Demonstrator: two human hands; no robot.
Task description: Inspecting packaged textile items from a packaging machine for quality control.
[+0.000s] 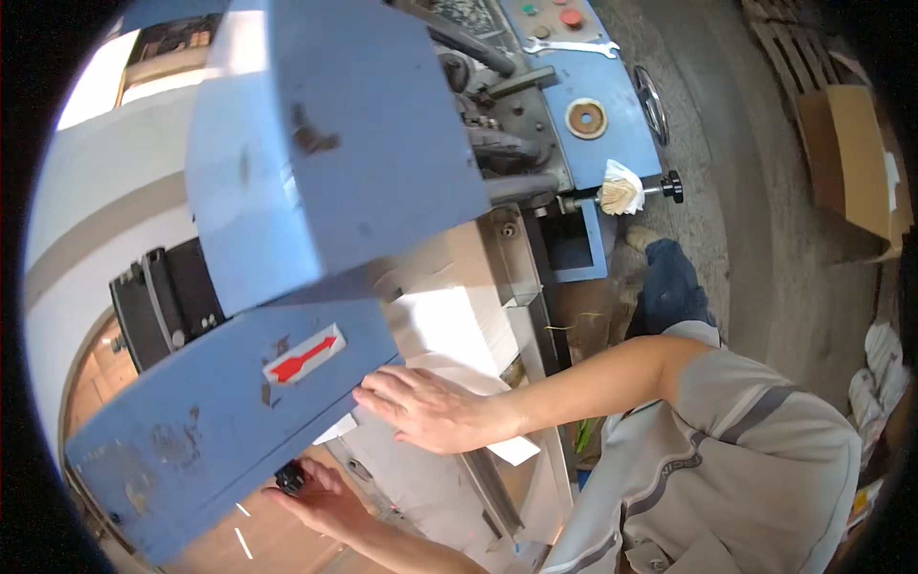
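**Hand Positions at the Blue Machine Housing**

The blue machine housing (316, 143) serves as the reference landmark. Its lower panel carries a red arrow label (304, 356).

Right hand (426, 407): positioned just right of the arrow label, below the housing. The hand lies flat, fingers extended and unclenched, palm down on the white paper stack (449, 330) that runs under the housing. The flat palm appears intended to press the sheets and keep them squared against the machine; it grips nothing.

Left hand (320, 493): positioned under the lower edge of the housing, well below the arrow label. The fingers curl around a small black knob (290, 476). The grasp looks closed on the knob, though the housing hides part of the fingers.

Above and right of the housing, a control panel (555, 19) carries coloured buttons, with a wrench (572, 46) lying on it. A cardboard box (851, 158) stands on the floor, well apart to the right.
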